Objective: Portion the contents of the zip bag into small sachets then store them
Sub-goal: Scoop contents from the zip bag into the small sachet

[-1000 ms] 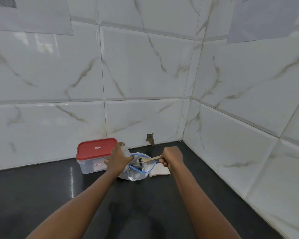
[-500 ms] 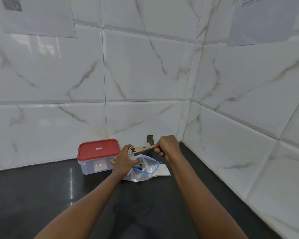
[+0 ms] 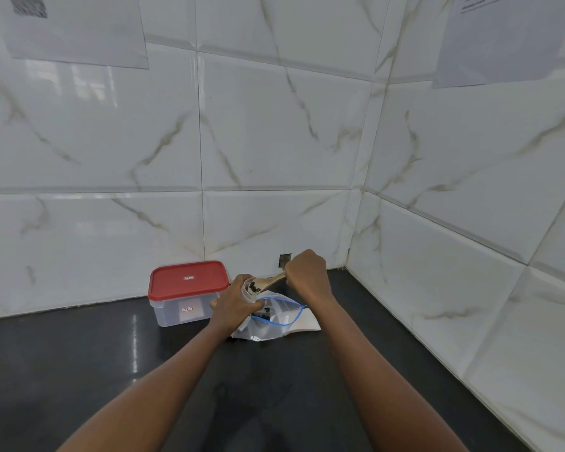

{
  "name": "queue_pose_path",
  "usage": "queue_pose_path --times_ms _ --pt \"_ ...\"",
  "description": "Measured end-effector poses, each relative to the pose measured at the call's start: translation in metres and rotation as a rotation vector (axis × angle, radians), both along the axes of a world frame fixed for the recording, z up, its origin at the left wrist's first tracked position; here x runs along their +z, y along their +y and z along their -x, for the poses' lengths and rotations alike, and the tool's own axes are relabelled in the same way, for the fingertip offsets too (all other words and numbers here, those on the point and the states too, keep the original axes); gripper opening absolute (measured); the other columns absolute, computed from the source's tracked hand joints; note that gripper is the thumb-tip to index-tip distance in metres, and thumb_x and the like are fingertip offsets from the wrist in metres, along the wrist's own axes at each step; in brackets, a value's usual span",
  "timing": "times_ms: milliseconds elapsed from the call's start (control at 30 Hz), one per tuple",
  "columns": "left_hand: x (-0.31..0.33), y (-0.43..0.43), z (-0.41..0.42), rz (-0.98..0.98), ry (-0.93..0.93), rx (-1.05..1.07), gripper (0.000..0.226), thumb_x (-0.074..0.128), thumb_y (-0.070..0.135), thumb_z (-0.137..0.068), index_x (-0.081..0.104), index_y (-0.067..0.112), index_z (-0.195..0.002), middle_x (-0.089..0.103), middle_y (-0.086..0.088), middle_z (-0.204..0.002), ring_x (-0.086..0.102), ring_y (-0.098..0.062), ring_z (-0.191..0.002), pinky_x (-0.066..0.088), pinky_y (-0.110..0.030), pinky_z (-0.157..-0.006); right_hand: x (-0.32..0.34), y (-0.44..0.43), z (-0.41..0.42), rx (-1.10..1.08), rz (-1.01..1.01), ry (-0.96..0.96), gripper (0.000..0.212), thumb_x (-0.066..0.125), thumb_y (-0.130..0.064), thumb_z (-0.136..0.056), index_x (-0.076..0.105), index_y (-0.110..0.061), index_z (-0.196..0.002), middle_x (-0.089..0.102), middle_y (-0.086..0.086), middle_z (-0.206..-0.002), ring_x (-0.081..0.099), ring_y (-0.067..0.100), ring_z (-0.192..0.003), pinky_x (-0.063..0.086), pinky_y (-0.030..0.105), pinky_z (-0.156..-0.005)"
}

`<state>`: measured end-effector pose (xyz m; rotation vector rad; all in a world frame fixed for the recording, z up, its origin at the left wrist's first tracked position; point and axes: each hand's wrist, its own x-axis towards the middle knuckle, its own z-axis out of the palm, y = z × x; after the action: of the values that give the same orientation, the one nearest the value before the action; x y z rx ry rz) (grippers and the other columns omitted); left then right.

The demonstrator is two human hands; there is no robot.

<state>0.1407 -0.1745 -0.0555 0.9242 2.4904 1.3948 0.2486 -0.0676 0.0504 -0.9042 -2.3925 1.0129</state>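
Red-lidded plastic box [image 3: 188, 283], shut, is noted left of the zip bag [image 3: 274, 324], which lies open on the dark bench [image 3: 79, 370]. Just above the bag's left edge, a small sachet [image 3: 249, 296] is held upright by the left grip [image 3: 234, 306], fingers curled round it. A wooden spoon [image 3: 271, 281] bearing dark pieces [image 3: 254, 290] is tipped at the sachet's mouth; its handle is clenched in the right grip [image 3: 307, 274], above the bag. Filling is judged to be in hand. Next, the spoon must be emptied steadily and the sachet closed.
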Motion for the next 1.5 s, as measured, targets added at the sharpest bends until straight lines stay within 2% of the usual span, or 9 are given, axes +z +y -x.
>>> queue_pose_path --times_ms 100,167,300,400,567,767,1033,1233,1500 --pt "0.001 0.001 -0.001 -0.026 -0.012 -0.009 0.057 0.063 0.049 -0.059 0.041 0.036 -0.109 0.056 0.011 -0.107 0.054 -0.018 -0.105 0.041 -0.048 -0.097 0.003 -0.011 -0.002 0.108 -0.218 -0.047 0.024 0.044 0.001 -0.082 0.048 0.001 -0.058 0.052 0.011 -0.062 0.047 0.020 -0.055 0.036 0.024 -0.047" --pt "0.002 0.001 -0.003 -0.051 -0.034 -0.006 0.057 0.064 0.050 -0.057 0.042 0.037 -0.108 0.057 0.010 -0.107 0.055 -0.018 -0.105 0.042 -0.048 -0.096 0.002 -0.017 -0.003 0.195 -0.357 -0.045 0.023 0.046 0.001 -0.083 0.068 0.007 -0.083 0.069 0.019 -0.084 0.061 0.030 -0.080 0.048 0.032 -0.067" --pt "0.001 0.000 -0.001 -0.075 -0.063 0.019 0.066 0.062 0.059 -0.049 0.042 0.037 -0.107 0.057 0.010 -0.109 0.054 -0.018 -0.106 0.042 -0.047 -0.096 0.000 -0.019 -0.010 0.343 -0.594 -0.089 0.020 0.046 -0.003 -0.087 0.065 0.004 -0.084 0.066 0.019 -0.083 0.048 0.029 -0.076 0.035 0.031 -0.060" --pt "0.001 0.001 -0.003 -0.103 -0.068 0.014 0.055 0.075 0.037 -0.064 0.045 0.031 -0.109 0.057 0.007 -0.110 0.055 -0.018 -0.107 0.044 -0.040 -0.095 0.000 -0.020 -0.014 0.403 -0.698 -0.109 0.022 0.044 -0.006 -0.089 0.051 -0.004 -0.069 0.061 0.019 -0.078 0.037 0.025 -0.069 0.026 0.028 -0.057" --pt "0.000 0.002 -0.003 -0.103 -0.045 0.021 0.052 0.076 0.025 -0.072 0.047 0.023 -0.116 0.056 0.007 -0.109 0.053 -0.016 -0.103 0.042 -0.031 -0.086 0.001 -0.013 -0.018 0.388 -0.642 -0.007 0.027 0.046 -0.011 -0.091 0.071 -0.001 -0.090 0.070 0.014 -0.086 0.056 0.027 -0.077 0.044 0.032 -0.065" --pt "0.000 0.001 -0.003 -0.061 -0.049 0.043 0.043 0.071 0.028 -0.067 0.047 0.032 -0.103 0.059 0.008 -0.099 0.057 -0.019 -0.098 0.046 -0.041 -0.089 0.009 0.006 -0.030 0.137 -0.464 0.128 0.026 0.051 -0.007 -0.082 0.075 -0.005 -0.092 0.073 0.014 -0.085 0.063 0.030 -0.081 0.045 0.029 -0.066" --pt "-0.003 0.005 -0.001 -0.070 -0.027 0.027 0.039 0.072 0.033 -0.071 0.050 0.028 -0.102 0.061 0.005 -0.100 0.058 -0.018 -0.096 0.048 -0.040 -0.088 -0.015 0.009 -0.033 0.092 -0.489 -0.060 0.026 0.048 -0.014 -0.082 0.073 -0.008 -0.087 0.070 0.014 -0.081 0.063 0.030 -0.078 0.040 0.027 -0.058" --pt "-0.004 0.002 -0.002 -0.076 0.015 0.014 0.038 0.071 0.029 -0.071 0.052 0.026 -0.103 0.062 0.006 -0.099 0.058 -0.017 -0.094 0.048 -0.035 -0.085 -0.050 0.001 -0.022 0.128 -0.446 -0.240 0.034 0.042 -0.015 -0.091 0.065 -0.012 -0.116 0.060 0.015 -0.115 0.058 0.032 -0.105 0.047 0.033 -0.084" --pt "-0.016 -0.003 -0.010 -0.061 0.124 -0.056 0.032 0.074 0.023 -0.074 0.057 0.021 -0.101 0.062 0.006 -0.094 0.058 -0.012 -0.088 0.041 -0.014 -0.072 -0.093 -0.018 -0.009 0.127 -0.394 -0.340 0.029 0.042 -0.012 -0.094 0.065 -0.008 -0.112 0.060 0.014 -0.115 0.060 0.026 -0.105 0.049 0.032 -0.084"
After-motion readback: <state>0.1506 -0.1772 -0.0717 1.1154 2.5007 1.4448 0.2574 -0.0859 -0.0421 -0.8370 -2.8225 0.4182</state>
